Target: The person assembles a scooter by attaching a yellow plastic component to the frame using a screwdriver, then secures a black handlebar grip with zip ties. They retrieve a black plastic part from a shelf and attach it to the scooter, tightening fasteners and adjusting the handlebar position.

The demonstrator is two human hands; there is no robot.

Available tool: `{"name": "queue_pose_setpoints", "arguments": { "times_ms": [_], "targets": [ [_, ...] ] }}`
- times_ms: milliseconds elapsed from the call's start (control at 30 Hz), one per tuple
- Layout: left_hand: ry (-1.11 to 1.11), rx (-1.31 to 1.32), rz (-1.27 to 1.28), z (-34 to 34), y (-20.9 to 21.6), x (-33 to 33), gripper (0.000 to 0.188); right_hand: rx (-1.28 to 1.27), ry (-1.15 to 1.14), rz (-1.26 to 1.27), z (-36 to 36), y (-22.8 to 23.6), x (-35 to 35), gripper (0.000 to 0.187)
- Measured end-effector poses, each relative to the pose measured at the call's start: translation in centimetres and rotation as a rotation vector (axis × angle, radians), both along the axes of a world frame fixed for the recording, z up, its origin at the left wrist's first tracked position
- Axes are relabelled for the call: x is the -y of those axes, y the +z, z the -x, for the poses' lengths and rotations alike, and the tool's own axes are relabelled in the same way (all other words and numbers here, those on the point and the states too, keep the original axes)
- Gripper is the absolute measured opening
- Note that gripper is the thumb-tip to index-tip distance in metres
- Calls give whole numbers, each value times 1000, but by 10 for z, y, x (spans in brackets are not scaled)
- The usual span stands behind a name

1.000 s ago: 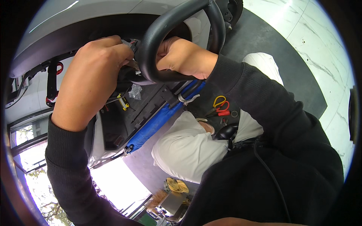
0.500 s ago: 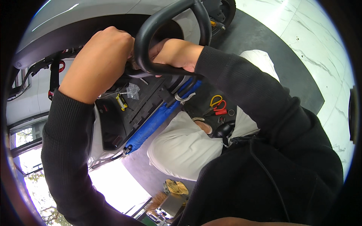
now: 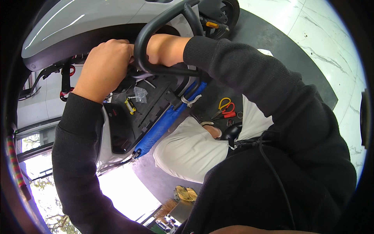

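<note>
Both my hands are up at the dark underside of a grey scooter body, beside a thick black tubular bar. My left hand is curled closed with its back toward me; what its fingers hold is hidden. Reaching behind the loop of the bar from the right, my right hand meets the left near the tube. The bar and the left hand cover its fingers, so their grip does not show. Below the hands, a yellow-and-black tool and a clear plastic bag lie on the black footboard.
Blue wrapping runs along the footboard's edge. Yellow-and-red-handled scissors and a red object lie on the dark floor by my leg. A wheel stands at the upper right. Tan gloves are lower down.
The view has shifted slightly, so the scooter sits a little lower and more of its body shows. My right forearm has moved left and up, and both hands stay together by the bar.
</note>
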State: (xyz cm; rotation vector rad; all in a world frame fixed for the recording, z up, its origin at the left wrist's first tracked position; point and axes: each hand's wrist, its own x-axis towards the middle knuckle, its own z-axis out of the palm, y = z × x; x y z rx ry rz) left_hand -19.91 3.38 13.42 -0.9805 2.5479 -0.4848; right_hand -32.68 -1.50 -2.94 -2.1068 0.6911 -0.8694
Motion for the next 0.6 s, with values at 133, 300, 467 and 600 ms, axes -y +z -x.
{"name": "queue_pose_setpoints", "arguments": {
  "times_ms": [133,300,467,600],
  "targets": [
    [38,-121,93,-12,-4,-6,13,-61,4,-22,-2,2,1,26],
    [176,-308,31,-22,-5,-4,20,-134,6,8,3,9,-2,31],
    [351,-346,-52,-20,-6,-2,18,-282,43,-14,10,20,-4,31],
    [259,-494,-76,-15,-7,-9,20,-297,48,68,10,21,-5,30]
  ]
}}
